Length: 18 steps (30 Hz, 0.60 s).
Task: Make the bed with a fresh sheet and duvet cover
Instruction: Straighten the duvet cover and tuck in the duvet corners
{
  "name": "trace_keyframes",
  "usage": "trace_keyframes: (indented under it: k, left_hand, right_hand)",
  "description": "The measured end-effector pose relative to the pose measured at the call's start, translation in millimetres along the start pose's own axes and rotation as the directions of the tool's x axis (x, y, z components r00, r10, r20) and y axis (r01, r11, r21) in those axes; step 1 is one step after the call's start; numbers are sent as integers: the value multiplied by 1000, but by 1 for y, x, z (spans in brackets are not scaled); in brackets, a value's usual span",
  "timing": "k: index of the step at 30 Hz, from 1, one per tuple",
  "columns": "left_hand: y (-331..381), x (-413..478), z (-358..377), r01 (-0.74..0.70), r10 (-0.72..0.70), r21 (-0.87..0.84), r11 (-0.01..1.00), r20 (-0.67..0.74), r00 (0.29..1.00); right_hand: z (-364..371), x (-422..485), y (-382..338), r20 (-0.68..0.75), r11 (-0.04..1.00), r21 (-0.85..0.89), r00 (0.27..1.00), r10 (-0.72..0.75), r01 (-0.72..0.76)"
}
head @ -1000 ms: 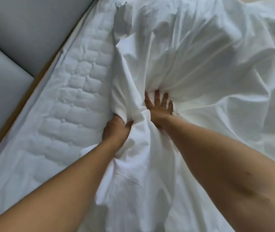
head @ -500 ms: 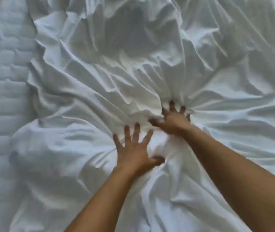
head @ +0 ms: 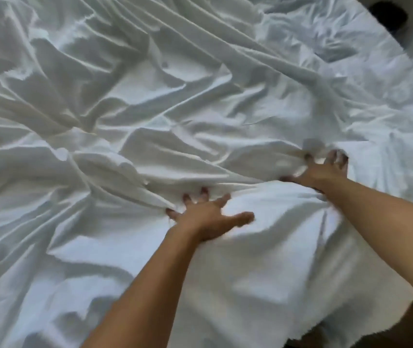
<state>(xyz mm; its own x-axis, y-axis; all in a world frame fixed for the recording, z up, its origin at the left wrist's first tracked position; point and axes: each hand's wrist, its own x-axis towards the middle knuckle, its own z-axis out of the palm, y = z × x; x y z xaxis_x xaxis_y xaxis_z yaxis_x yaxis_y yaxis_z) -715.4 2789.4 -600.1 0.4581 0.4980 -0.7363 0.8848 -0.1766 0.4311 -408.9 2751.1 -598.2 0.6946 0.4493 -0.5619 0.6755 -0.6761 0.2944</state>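
Nearest, the white sheet (head: 263, 285) drops its hem over the near side and lies smooth there. The left hand (head: 208, 218) lies flat on it, fingers fanned wide, likely pressing creases outward. Further out the right hand (head: 318, 172) is blurred, its fingers splayed too, tips against a ridge of folds, gripping nothing I can see. Beyond, heavy wrinkles everywhere. There's plenty of room to sweep left and ahead; the far right edge runs near a dark object (head: 389, 13).
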Motion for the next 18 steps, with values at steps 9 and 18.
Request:
trace_keyframes:
  k: [9, 18]
  left_hand:
    - [208, 71, 74, 39, -38, 30, 999, -14, 999]
    - [337, 145, 123, 240, -199, 154, 959, -242, 950]
  right_hand:
    - [-29, 120, 142, -274, 739, 585, 939, -208, 334]
    - [-61, 242, 201, 413, -131, 876, 862, -292, -464]
